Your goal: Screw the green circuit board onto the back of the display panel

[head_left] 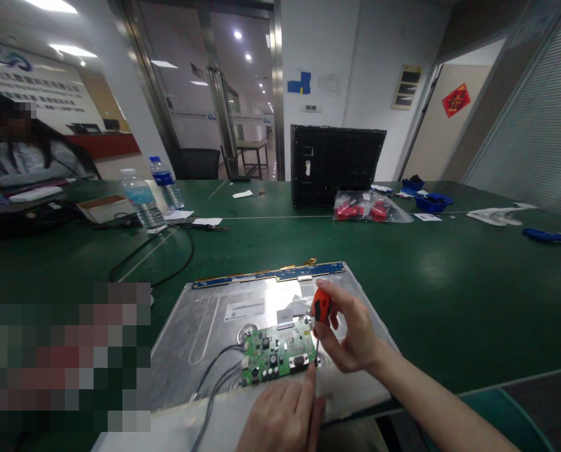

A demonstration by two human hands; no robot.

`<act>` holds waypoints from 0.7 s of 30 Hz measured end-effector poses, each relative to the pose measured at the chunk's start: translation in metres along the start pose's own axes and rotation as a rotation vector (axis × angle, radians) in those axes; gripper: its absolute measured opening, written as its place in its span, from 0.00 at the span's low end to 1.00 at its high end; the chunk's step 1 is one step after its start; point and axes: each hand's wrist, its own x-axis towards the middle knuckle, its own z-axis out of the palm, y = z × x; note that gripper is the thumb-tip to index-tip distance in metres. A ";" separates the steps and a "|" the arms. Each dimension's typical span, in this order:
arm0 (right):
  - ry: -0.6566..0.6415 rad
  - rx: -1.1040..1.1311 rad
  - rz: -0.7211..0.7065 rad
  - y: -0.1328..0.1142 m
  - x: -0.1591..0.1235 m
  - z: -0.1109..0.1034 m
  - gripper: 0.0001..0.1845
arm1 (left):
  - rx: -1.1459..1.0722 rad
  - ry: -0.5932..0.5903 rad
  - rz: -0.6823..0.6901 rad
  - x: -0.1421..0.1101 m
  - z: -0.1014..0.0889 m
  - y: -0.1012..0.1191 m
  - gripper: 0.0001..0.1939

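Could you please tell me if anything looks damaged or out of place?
Nothing looks spilled or damaged. Slightly untidy: the black cable lies in a loose loop on the green table, with white papers scattered near the water bottles.

The right hand grips an orange and black screwdriver, its shaft reaching down to the near right corner of a green circuit board. The left hand has a fingertip at that corner. The board lies on a metal panel on the green bench; behind stand a black monitor and two water bottles.
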 end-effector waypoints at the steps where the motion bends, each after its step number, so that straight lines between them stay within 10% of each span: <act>1: 0.002 0.005 0.007 0.000 0.000 0.000 0.34 | 0.000 -0.002 -0.002 0.000 0.000 0.000 0.19; 21: 0.020 0.009 0.007 0.000 0.000 0.001 0.31 | -0.003 -0.001 -0.005 -0.003 0.000 0.000 0.19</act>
